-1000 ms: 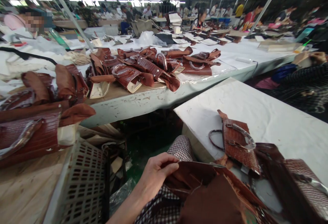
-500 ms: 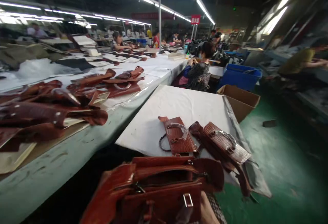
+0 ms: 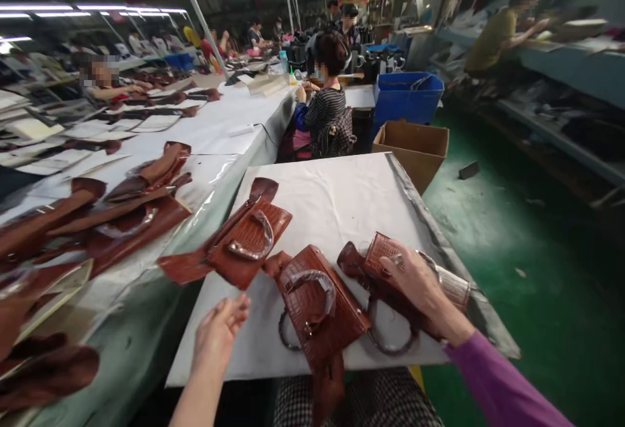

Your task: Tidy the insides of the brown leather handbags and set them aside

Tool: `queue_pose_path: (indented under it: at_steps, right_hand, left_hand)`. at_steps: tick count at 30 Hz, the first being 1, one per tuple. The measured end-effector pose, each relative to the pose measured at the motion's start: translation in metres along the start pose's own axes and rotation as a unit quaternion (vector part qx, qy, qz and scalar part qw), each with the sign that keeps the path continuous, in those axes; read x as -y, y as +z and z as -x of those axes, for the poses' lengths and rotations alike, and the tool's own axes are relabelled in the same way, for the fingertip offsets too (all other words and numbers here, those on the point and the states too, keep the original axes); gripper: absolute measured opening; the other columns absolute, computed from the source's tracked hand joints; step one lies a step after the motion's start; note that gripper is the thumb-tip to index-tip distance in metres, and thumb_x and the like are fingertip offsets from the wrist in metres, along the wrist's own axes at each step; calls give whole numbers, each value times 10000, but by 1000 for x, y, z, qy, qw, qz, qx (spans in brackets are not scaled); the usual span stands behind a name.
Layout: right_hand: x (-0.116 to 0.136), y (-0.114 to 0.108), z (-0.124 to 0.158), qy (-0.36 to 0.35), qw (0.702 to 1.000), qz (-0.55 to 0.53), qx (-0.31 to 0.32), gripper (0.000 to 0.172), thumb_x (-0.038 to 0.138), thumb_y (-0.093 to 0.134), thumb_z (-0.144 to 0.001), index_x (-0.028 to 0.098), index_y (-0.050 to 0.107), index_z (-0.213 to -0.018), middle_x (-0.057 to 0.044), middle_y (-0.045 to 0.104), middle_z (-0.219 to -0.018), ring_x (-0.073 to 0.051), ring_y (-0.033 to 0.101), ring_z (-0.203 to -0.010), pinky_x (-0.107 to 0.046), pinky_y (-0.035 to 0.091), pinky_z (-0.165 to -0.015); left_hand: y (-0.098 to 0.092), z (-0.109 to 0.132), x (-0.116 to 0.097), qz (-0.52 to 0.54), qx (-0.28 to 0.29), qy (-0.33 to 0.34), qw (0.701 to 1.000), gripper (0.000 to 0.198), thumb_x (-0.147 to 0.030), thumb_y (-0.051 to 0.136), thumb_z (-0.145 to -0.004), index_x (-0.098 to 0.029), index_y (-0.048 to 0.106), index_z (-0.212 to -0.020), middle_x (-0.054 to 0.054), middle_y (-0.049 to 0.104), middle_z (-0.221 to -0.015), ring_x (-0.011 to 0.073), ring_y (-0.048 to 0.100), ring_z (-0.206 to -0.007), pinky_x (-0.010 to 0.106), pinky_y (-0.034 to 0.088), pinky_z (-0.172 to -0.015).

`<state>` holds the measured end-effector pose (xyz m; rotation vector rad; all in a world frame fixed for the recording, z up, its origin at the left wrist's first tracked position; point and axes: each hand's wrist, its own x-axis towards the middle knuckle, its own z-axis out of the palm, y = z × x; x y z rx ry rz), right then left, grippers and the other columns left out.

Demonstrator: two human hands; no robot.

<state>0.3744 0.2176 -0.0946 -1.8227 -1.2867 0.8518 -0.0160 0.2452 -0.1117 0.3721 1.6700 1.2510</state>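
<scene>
Three reddish-brown crocodile-textured handbags lie on the white tabletop in front of me. My left hand (image 3: 222,323) is open and empty, fingers loosely bent, just below the left handbag (image 3: 251,245) and apart from it. The middle handbag (image 3: 325,313) has a plastic-wrapped handle, and its lower strap hangs over the near edge toward my lap. At the right, my right hand (image 3: 415,277) is on the right handbag (image 3: 378,254), its thumb and fingers closed over the upper side by the handle. The hand covers part of that bag.
A long table (image 3: 234,144) on the left carries several brown bag pieces (image 3: 131,225). Beyond my white table (image 3: 332,192) stand a cardboard box (image 3: 415,144) and a blue bin (image 3: 407,98). A seated person (image 3: 332,105) works ahead. Green floor (image 3: 498,251) lies at right.
The open handbag held before me is no longer in front of the camera; three bags now lie on the table instead of two. Both hands show, and the view has turned right.
</scene>
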Motion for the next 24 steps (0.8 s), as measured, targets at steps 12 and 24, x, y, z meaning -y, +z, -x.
queue_pose_path:
  at_steps: [12, 24]
  right_hand:
    - [-70, -58, -15, 184, 952, 198, 140, 304, 384, 613, -910, 149, 614, -1104, -56, 653, -1029, -199, 636, -897, -417, 514, -834]
    - [-24, -47, 46, 238, 969, -56, -32, 165, 294, 520, -956, 150, 588, -997, -56, 614, -1027, -202, 586, -967, -413, 466, -882]
  left_hand:
    - [86, 63, 65, -106, 186, -263, 941, 376, -270, 765, -755, -117, 636, -1073, 139, 751, -965, 279, 717, -925, 373, 571, -799]
    - [167, 99, 5, -268, 137, -198, 933, 276, -308, 620, -906, -193, 594, -1156, 70, 650, -1119, 229, 646, -984, 394, 563, -790]
